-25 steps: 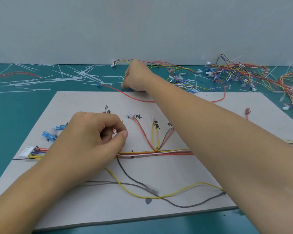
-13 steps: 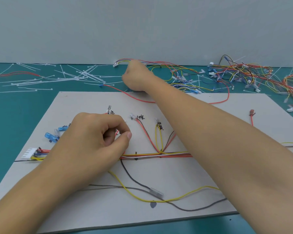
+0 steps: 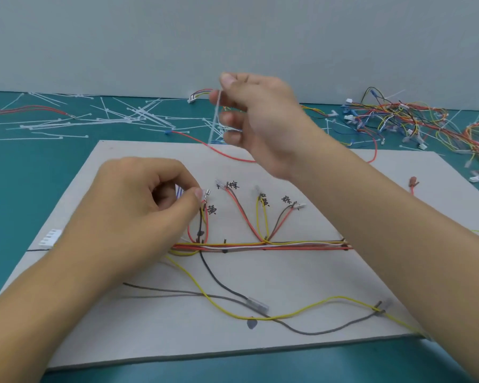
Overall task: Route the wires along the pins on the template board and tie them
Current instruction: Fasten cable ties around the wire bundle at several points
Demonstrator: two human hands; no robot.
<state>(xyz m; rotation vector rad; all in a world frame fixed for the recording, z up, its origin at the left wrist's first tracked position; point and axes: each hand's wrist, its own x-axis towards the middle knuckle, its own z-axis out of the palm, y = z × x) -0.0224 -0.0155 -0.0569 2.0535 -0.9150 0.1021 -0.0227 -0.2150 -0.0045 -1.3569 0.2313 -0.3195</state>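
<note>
Left grip (image 3: pixel 138 205) pinching branch terminal (image 3: pixel 207 195), right grip (image 3: pixel 260 117) holding cable tie (image 3: pixel 215 117). Trunk (image 3: pixel 274 246) below left grip looks routed; tying pending, yellow wire (image 3: pixel 302 310) loose.

handwritten 棕 (image 3: pixel 234 185) and 黄 (image 3: pixel 212 210), on template board (image 3: pixel 288 272)

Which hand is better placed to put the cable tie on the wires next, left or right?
Right, most likely. The right hand pinches a white cable tie raised over the template board, while the left hand is busy pinching the wires down at the board.
</note>
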